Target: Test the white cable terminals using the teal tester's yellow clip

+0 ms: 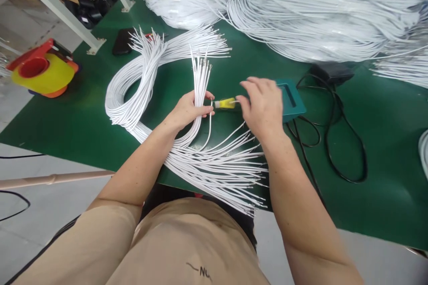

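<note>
My left hand point(192, 109) is closed round a small upright bundle of white wires point(199, 80), with the thumb across its front. A single white wire point(210, 127) curves up from the mat to the fingertips of that hand. Just right of them is a yellow piece with a pale tip point(225, 103), whose kind I cannot make out. My right hand point(264, 104) hovers beside it, fingers bent and apart, the thumb near its right end. Behind the right hand sits a teal device point(294, 103), partly hidden. Loose wire ends point(230, 169) fan out between my forearms.
A looped bundle of white wires point(115, 93) lies to the left on the green table point(83, 129). A yellow and red tape dispenser point(43, 71) stands at the left edge. Large wire heaps point(310, 13) fill the back. Black cable point(361, 160) and a black adapter point(331, 73) lie right.
</note>
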### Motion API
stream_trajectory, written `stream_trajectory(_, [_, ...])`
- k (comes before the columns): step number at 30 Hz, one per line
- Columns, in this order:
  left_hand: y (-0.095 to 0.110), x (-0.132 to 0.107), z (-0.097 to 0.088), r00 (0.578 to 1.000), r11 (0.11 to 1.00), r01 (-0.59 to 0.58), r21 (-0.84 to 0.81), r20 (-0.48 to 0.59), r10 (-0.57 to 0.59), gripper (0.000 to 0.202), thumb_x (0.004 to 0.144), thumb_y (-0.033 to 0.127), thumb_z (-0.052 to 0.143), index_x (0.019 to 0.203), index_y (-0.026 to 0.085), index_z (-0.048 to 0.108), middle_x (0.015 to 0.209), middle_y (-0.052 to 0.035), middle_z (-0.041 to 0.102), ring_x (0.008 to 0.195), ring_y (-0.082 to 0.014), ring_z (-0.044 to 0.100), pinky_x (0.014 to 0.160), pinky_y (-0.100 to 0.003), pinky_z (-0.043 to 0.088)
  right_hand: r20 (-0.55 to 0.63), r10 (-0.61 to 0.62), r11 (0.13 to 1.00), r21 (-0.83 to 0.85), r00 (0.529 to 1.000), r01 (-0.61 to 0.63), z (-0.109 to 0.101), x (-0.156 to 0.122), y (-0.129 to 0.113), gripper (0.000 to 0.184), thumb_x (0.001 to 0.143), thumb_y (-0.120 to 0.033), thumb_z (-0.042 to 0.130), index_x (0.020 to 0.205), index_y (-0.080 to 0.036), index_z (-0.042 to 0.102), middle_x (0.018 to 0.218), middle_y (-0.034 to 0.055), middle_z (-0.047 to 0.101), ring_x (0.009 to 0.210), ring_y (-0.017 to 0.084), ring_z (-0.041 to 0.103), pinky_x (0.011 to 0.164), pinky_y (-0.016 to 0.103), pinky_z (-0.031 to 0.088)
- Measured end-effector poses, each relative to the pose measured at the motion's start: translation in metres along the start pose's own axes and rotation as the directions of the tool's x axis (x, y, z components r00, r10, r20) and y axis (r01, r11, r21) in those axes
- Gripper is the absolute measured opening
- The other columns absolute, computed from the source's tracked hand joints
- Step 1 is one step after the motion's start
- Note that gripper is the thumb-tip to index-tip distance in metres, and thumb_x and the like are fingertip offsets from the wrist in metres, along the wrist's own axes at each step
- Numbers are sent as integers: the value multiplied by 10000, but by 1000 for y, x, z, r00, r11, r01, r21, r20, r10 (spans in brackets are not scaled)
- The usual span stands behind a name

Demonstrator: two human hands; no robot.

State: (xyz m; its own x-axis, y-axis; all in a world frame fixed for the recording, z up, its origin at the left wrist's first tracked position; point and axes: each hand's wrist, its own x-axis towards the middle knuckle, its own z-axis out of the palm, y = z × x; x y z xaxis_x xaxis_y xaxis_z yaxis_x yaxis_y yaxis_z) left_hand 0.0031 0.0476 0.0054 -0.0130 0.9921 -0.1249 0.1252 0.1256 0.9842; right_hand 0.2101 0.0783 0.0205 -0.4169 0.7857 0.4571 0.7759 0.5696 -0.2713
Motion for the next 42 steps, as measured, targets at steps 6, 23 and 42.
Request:
stream_trajectory(6, [0, -2, 1, 998, 987, -59, -151, 29, 64, 436, 635, 191, 794, 1033, 157, 619, 863, -11, 664, 776, -127, 645, 666, -225, 503, 318, -462, 868, 354, 828, 349, 4, -10, -45, 201, 902, -197, 537, 854, -143, 725, 948, 114, 702, 994, 227, 566, 905, 355, 439])
stream_trajectory(23, [3, -10, 8, 970, 987, 40, -156, 243, -1, 371, 621, 216, 840, 895, 148, 600, 763, 3, 669, 702, -121, 661, 704, -252, 514, 275, 390, 343, 842, 879, -415, -3, 8, -27, 189, 806, -356, 638, 742, -184, 590, 544, -70, 522, 394, 50, 445, 431, 213, 361])
stream_trajectory(42, [6, -9, 13, 995, 974, -32, -224, 81, 51, 372, 615, 231, 828, 745, 153, 488, 727, 17, 605, 647, -95, 620, 527, -191, 414, 387, 438, 333, 769, 811, -546, -3, 7, -36, 389, 682, -489, 751, 895, -181, 647, 674, -37, 604, 492, 66, 500, 493, 220, 446])
